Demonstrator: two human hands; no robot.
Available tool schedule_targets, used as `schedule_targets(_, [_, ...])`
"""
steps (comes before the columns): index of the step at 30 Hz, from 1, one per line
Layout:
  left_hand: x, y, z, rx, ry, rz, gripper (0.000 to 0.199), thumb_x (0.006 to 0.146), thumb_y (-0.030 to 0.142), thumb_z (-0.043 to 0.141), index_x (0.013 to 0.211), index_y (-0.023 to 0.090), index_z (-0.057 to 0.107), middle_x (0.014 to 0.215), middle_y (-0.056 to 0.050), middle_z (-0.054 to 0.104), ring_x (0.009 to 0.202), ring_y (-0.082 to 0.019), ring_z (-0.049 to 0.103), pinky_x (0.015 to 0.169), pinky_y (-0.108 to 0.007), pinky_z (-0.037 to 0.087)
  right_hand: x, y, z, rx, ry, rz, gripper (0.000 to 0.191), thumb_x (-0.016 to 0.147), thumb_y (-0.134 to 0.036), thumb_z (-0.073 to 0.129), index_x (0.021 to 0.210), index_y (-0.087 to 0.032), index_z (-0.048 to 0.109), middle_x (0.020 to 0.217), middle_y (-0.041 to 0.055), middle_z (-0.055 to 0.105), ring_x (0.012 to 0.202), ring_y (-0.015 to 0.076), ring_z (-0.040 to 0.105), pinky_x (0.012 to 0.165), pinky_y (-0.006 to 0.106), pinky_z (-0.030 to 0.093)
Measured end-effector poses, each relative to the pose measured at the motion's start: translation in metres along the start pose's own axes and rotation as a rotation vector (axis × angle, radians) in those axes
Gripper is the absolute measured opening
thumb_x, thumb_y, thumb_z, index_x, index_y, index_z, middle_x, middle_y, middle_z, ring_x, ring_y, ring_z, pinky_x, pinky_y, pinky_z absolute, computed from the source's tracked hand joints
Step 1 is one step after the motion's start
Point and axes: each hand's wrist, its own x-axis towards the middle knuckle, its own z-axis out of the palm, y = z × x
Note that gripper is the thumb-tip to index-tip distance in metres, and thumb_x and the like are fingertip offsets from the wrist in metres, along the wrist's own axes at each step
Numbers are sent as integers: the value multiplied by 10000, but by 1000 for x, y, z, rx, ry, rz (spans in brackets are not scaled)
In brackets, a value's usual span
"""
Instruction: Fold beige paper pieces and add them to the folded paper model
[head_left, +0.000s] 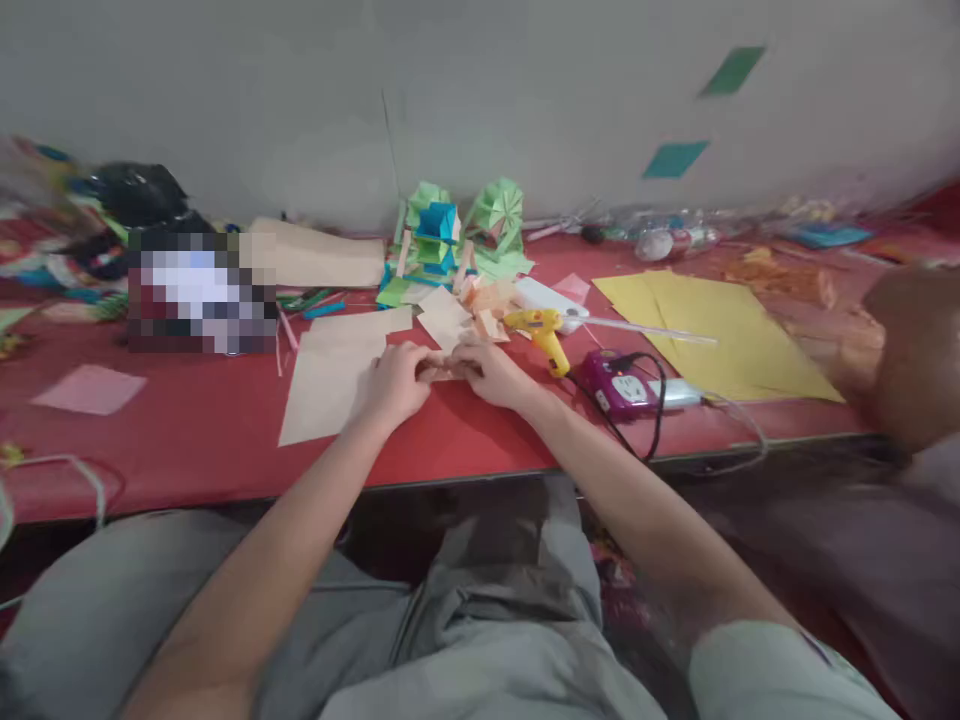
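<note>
Over the red table, a small pale piece of paper is pinched between my two hands. My left hand has its fingers closed on the paper's left end, with the wrist over a large cream sheet. On the other end, my right hand is closed, fingers curled down. Part of the paper is hidden under the fingers. Just beyond my hands lie cream paper squares. A yellow glue gun rests to the right of my right hand.
A purple power socket with a black cord sits right of the glue gun. Yellow sheets lie farther right, beside a blurred person. Green and blue folded paper models stand by the wall. A pink paper lies left.
</note>
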Motion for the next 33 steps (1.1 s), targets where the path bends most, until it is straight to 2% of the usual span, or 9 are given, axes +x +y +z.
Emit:
schedule_targets(8, [-1,6,-8,-92,-18,0,91,868,217,620,902,266,689,1032,-13,706,1011,-252,609,870,-398,423,-2,-3,-5,26,-29,37,399,722,66,457,859,-170,749,919,63,682,893,172,625,811,296,484])
schedule_targets(11, [-1,6,-8,-96,-2,12,84,866,217,626,903,263,687,1008,-14,705,1001,-253,609,859,-398,426,-3,-7,-7,0,-13,15,342,768,21,503,840,-181,769,954,66,704,910,180,645,855,319,498])
schedule_targets(15, [-2,4,-5,-115,29,14,73,852,205,636,901,245,671,972,-16,707,969,-245,613,850,-389,436,-4,-10,-8,-20,-23,0,150,805,-124,652,869,-175,778,978,83,696,892,194,651,839,331,515])
schedule_targets(18, [-2,4,-4,-114,37,26,72,845,199,632,892,240,668,967,-19,707,955,-244,614,847,-390,441,-3,-8,-7,-21,-20,-2,119,852,-177,665,874,-188,781,960,78,698,885,189,651,839,331,514])
schedule_targets(27, [-2,6,-7,-117,30,44,123,836,189,588,867,243,694,976,-24,703,958,-239,613,865,-391,448,-1,-7,-7,22,-7,30,134,877,-138,639,856,-190,760,925,64,722,862,178,656,805,310,512])
schedule_targets(33, [-5,12,-13,-109,24,61,73,811,288,652,826,244,708,911,-19,691,910,-238,615,831,-386,432,1,-5,-6,-90,15,21,162,887,-106,594,786,-164,707,784,53,685,782,174,607,763,306,473])
